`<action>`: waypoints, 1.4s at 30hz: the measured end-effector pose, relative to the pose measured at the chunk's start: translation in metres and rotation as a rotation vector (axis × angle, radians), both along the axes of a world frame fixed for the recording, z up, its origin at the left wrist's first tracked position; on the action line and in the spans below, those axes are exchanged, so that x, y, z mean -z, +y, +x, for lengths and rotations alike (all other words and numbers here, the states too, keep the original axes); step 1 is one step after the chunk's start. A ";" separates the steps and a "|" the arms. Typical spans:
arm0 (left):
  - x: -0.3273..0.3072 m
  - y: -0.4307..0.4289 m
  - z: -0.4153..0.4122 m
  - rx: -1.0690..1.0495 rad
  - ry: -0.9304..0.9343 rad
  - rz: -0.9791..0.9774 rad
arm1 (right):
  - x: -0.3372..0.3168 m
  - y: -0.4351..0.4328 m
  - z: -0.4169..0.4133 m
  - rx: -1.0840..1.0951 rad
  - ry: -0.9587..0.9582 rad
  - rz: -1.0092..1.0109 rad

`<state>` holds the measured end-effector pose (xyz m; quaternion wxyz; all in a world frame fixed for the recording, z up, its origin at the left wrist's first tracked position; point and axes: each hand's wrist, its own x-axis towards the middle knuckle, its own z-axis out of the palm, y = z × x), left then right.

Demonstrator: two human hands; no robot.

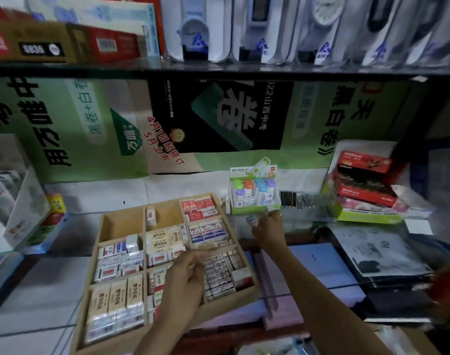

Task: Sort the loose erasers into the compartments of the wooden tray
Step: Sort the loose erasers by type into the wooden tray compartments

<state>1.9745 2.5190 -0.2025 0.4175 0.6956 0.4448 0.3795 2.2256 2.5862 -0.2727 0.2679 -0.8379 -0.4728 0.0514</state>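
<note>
The wooden tray (121,226) lies at centre-left, and most of its compartments are packed with wrapped erasers (116,293). One compartment at the far left is bare, and the one beside it holds a single eraser (151,216). My left hand (185,280) hovers over the tray's middle with curled, blurred fingers; I cannot make out whether it holds anything. An eraser (213,244) lies across a divider just beyond those fingertips. My right hand (268,228) reaches past the tray's right side and pinches a small loose eraser (252,221).
A green display box (254,194) of colourful items stands behind my right hand. Black clips (295,199) and stacked red-black boxes (364,185) lie to the right. Blue and pink paper stacks (321,267) sit under my right forearm. A glass shelf (218,70) runs overhead.
</note>
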 end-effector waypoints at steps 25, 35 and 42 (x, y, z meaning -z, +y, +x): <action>-0.060 -0.037 0.000 0.021 -0.425 -0.743 | -0.109 -0.140 -0.083 -0.832 0.640 0.179; -0.053 -0.044 -0.027 -0.214 -0.691 -0.689 | -0.103 -0.126 -0.135 -0.659 1.062 0.326; -0.042 -0.034 -0.047 -0.335 -0.721 -0.726 | -0.099 -0.115 -0.157 -0.488 1.288 0.323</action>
